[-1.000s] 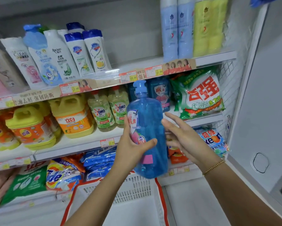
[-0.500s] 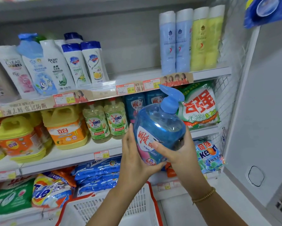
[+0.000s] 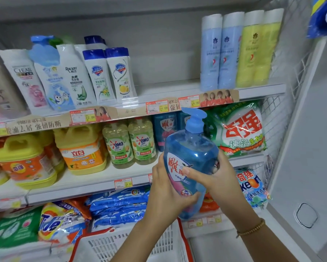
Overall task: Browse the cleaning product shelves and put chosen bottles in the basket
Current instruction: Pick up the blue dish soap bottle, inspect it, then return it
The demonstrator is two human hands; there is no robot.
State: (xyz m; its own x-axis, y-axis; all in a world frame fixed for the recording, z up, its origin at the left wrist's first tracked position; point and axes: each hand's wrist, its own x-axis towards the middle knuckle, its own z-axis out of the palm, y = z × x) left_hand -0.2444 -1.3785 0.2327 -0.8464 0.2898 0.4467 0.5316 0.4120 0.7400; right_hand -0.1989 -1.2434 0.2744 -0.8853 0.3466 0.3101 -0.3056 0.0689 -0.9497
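A clear blue pump bottle [image 3: 192, 150] with a red-lettered label is held in front of the middle shelf, tilted with its pump top leaning away. My left hand [image 3: 165, 195] grips its lower left side, thumb across the label's bottom. My right hand [image 3: 218, 178] wraps the right side, thumb on the label. Below them stands a white basket [image 3: 121, 244] with a red rim; what it holds is hidden by my arms.
Shelves carry shampoo bottles [image 3: 109, 74] on top, yellow detergent jugs [image 3: 81, 148] and green dish-soap bottles [image 3: 130, 142] in the middle, and powder bags [image 3: 242, 129] at the right. A white wall [image 3: 314, 138] closes the right side.
The bottle went from upright in my left hand alone to tilted and gripped by both hands. My right hand closed round its right side. The view shifted slightly upward.
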